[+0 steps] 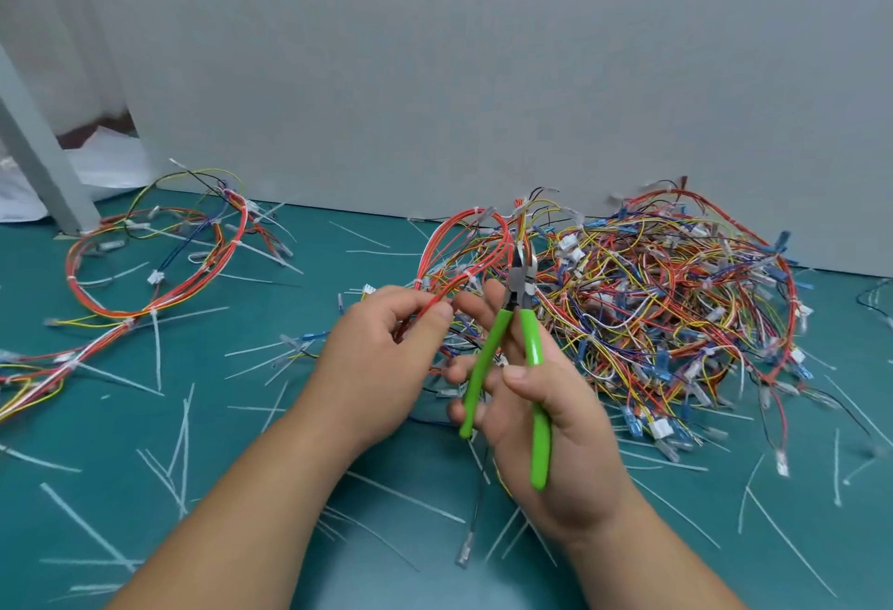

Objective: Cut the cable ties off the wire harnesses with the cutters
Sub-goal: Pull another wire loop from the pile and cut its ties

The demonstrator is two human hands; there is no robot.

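Our left hand (381, 353) pinches a red harness (464, 232) just left of the pile (676, 310); our right hand (565, 426) grips the cutters (531, 339), handles spread. We should nip only the white tie (471, 277), sparing wires.

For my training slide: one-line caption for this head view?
Right hand holds green-handled cutters beside a red wire harness the left hand pinches; cut ties litter the table.

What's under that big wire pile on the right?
The green table shows around the wire pile, strewn with cut white ties; anything beneath the tangle is hidden.
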